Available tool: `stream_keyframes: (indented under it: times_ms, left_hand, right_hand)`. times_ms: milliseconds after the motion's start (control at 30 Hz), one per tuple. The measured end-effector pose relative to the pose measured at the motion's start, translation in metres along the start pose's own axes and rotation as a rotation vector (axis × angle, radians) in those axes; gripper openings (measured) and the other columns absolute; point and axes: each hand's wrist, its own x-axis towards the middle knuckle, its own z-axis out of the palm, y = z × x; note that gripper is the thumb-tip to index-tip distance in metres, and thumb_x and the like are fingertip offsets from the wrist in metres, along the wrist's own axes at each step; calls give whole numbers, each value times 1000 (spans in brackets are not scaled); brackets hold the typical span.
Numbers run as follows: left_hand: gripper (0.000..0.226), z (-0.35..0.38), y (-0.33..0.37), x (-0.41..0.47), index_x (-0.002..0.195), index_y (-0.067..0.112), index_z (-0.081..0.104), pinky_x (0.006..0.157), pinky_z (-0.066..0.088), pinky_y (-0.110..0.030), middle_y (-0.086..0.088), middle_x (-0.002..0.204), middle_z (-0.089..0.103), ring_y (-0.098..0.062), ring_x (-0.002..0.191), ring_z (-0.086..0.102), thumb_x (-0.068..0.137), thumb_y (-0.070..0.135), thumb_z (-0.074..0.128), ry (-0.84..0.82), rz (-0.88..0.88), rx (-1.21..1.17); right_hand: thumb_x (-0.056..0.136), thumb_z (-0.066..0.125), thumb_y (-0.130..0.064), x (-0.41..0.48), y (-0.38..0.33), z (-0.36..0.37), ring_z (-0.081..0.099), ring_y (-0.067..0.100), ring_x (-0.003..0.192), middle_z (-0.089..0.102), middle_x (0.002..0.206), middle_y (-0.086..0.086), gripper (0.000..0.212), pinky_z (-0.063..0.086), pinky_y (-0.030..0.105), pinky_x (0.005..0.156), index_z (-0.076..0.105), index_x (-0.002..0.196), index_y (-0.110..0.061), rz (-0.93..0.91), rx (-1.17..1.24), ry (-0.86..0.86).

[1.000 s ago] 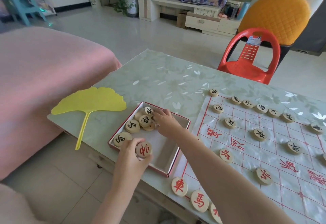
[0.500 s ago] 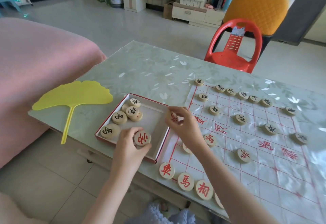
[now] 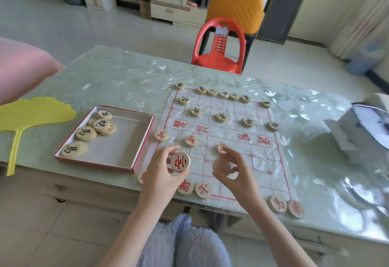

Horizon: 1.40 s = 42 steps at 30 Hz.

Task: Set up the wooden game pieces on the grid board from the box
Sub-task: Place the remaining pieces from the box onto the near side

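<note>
A white grid board [image 3: 231,132] with red lines lies on the table, with several black-marked wooden discs along its far side and red-marked ones near me. My left hand [image 3: 162,174] holds a red-marked disc [image 3: 180,161] over the board's near left corner. My right hand [image 3: 235,172] pinches another wooden disc [image 3: 221,166] over the board's near middle. The red-edged box [image 3: 126,140] stands left of the board, and several discs [image 3: 99,128] sit in its left part.
A yellow leaf-shaped fan [image 3: 27,115] lies at the table's left end. A white and blue box [image 3: 364,128] sits at the right. A red plastic chair [image 3: 220,48] stands beyond the table, a pink couch [image 3: 23,67] to the left.
Both hands have left the box and moved right over the board, each carrying a disc. The view has swung right with them.
</note>
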Motion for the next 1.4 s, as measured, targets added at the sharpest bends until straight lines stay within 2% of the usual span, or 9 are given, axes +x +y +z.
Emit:
stream_keyframes:
  times_ms: [133,300,433,533,733,933,1067,1300,1400]
  left_hand:
    - [52,20,11,-7,115,25,52,72,51,-13,10,110,55,-3,95,56,70,26,77,-42,1,18]
    - [48,51,21,-11,109,25,55,68,45,-8,9,105,55,-4,91,55,67,31,79,-131,5,82]
    - [45,80,23,-18,111,27,54,81,39,-14,12,107,54,-6,101,48,72,37,74,-213,42,203]
    - [46,97,20,-20,117,29,53,89,32,-20,12,112,54,-10,105,43,76,43,68,-251,114,422]
    - [52,113,10,-21,118,31,51,96,30,-27,13,116,53,-14,112,39,75,59,59,-270,131,697]
    - [68,118,9,-19,116,28,50,100,27,-29,10,119,46,-16,117,33,66,75,53,-270,99,766]
    - [74,119,8,-18,118,28,45,102,26,-29,9,123,43,-15,120,30,65,79,47,-284,85,782]
    - [81,114,4,-17,122,33,43,104,21,-28,12,128,38,-13,124,24,59,83,42,-274,48,701]
    - [79,107,3,-14,121,36,43,102,21,-26,14,127,38,-11,122,24,58,83,36,-255,31,654]
  right_hand:
    - [75,74,-16,-13,14,-27,55,-5,99,60,110,-13,54,44,9,77,48,121,-28,45,-11,28]
    - [75,74,-16,-20,34,-57,56,-2,101,62,110,-12,48,47,17,77,53,116,-28,109,-24,43]
    - [75,74,-15,-22,44,-74,56,-3,99,62,107,-16,47,48,23,79,53,115,-29,154,-13,87]
    - [75,74,-15,-22,51,-81,55,-4,98,61,107,-17,47,48,20,76,53,115,-29,169,-22,99]
    - [75,73,-14,-17,60,-86,54,-5,98,59,108,-20,47,48,16,75,54,115,-30,167,-17,93]
    - [78,70,-10,13,63,-85,55,-3,94,59,109,-12,43,43,5,69,56,117,-22,149,-37,68]
    - [81,52,4,56,72,-92,52,9,90,58,113,-3,43,39,3,64,56,120,-15,175,-208,125]
    - [77,69,-17,89,102,-77,53,21,107,57,112,1,43,45,32,92,57,118,-14,188,-398,7]
    - [74,73,-19,87,106,-74,48,22,113,54,116,3,48,39,31,96,56,119,-13,213,-421,-16]
